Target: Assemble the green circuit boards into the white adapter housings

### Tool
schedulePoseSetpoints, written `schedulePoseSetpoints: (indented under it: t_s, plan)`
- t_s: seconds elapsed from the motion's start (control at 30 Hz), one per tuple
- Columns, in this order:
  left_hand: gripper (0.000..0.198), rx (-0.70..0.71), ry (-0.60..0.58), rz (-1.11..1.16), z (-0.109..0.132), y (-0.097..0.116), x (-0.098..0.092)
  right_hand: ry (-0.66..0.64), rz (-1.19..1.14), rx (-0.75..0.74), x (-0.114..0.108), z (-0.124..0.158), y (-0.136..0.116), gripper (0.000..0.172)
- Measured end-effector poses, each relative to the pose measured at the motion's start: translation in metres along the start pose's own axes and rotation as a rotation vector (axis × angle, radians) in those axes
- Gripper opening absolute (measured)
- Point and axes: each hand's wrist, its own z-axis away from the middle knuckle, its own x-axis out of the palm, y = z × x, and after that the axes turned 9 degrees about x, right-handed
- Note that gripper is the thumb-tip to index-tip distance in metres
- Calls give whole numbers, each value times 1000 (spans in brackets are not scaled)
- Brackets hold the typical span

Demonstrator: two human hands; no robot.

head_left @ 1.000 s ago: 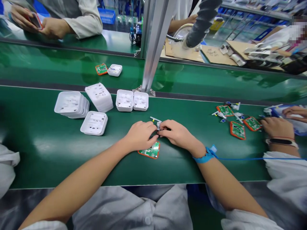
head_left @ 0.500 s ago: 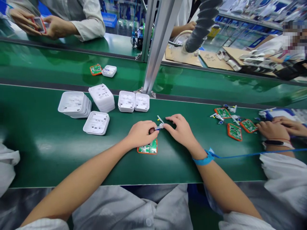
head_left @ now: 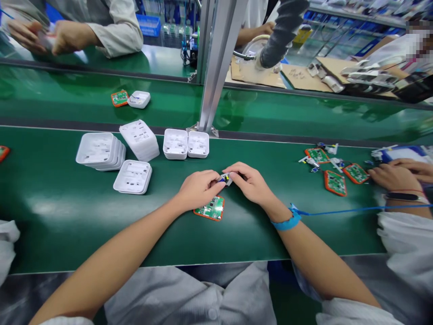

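Observation:
My left hand [head_left: 198, 188] and my right hand [head_left: 252, 183] meet over the green bench [head_left: 67, 216], fingertips pinched together on a small white and grey connector part [head_left: 225, 178] with yellow and blue bits. A green circuit board with an orange rim [head_left: 210, 209] lies flat just below my left hand, partly under its fingers. A blue wrist strap [head_left: 287, 220] sits on my right wrist, its blue cord running off to the right.
Stacks of white plastic housings [head_left: 100, 150] [head_left: 140, 139] [head_left: 133, 176] and two open housings [head_left: 186, 143] lie at the left and middle. More circuit boards [head_left: 335, 181] sit at right near another person's hands [head_left: 394, 177]. An aluminium post [head_left: 216, 63] rises behind. A board and housing [head_left: 130, 99] ride the far belt.
My right hand has closed back in on the small part that my left hand holds. The board and housing on the far belt have drifted left. A board edge has appeared at far left.

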Motion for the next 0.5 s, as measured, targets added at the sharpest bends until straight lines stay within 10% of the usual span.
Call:
schedulePoseSetpoints:
  t_s: [0.5]
  plan:
    - [28, 2, -37, 51, -2, 2, -3, -51, -1, -51, 0, 11, 4, 40]
